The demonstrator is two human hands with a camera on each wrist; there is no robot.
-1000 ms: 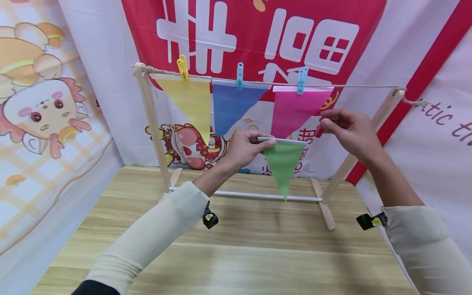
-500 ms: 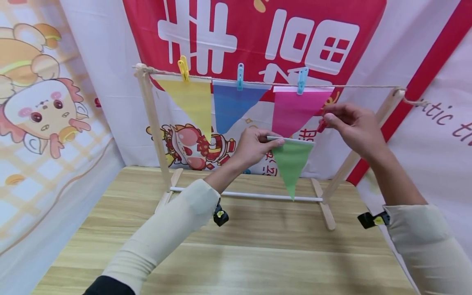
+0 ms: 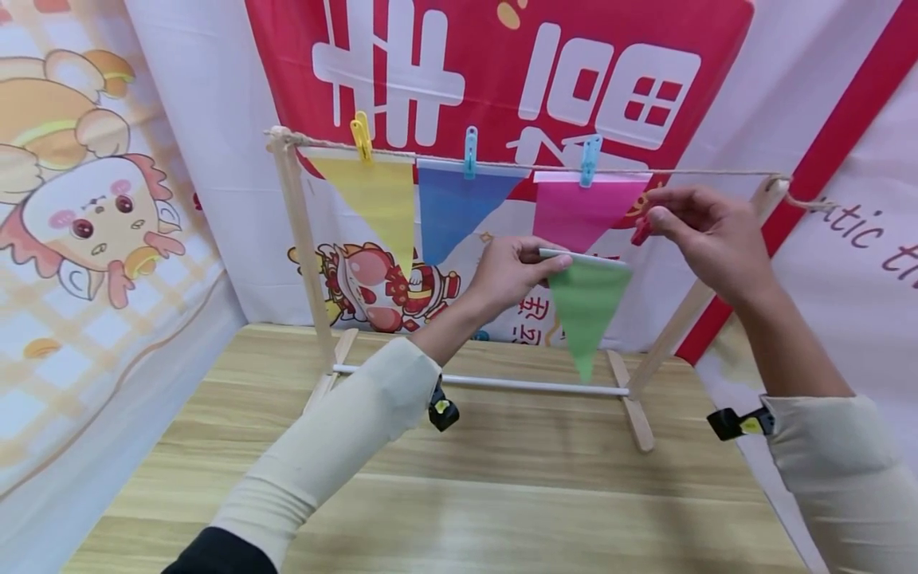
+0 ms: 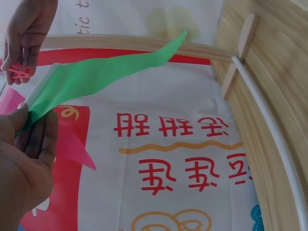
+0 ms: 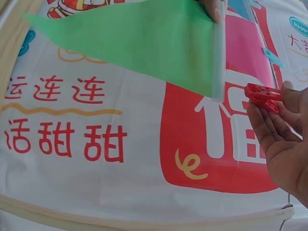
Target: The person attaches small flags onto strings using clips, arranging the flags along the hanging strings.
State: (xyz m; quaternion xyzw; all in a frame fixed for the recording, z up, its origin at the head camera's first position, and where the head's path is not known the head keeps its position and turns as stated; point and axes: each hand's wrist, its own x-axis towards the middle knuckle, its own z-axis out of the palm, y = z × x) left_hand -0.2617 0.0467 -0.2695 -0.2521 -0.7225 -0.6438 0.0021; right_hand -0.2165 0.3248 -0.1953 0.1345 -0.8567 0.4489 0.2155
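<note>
My left hand (image 3: 512, 275) pinches a green triangular pennant (image 3: 590, 307) by the left end of its white top edge. The pennant hangs point down, in front of and below the pink pennant (image 3: 574, 207). In my right hand (image 3: 717, 239) is a red clothespin (image 5: 262, 96), held between thumb and fingers, to the right of the green pennant. Above both hands runs a twine line (image 3: 703, 171). Clipped on it are a yellow pennant (image 3: 380, 191) with a yellow clothespin (image 3: 362, 135), a blue pennant (image 3: 459, 207) and the pink one, these two with light blue clothespins (image 3: 590, 159).
The twine is tied between two wooden posts (image 3: 304, 255) with feet on a wood-grain table (image 3: 459, 510). A white rod (image 3: 502, 384) joins the posts low down. A red and white printed cloth (image 3: 488, 80) hangs behind, and cartoon-printed fabric (image 3: 86, 215) stands at the left.
My left hand has carried the green pennant to the right and slightly up. My right hand, still holding the red clothespin, has shifted a little right and up.
</note>
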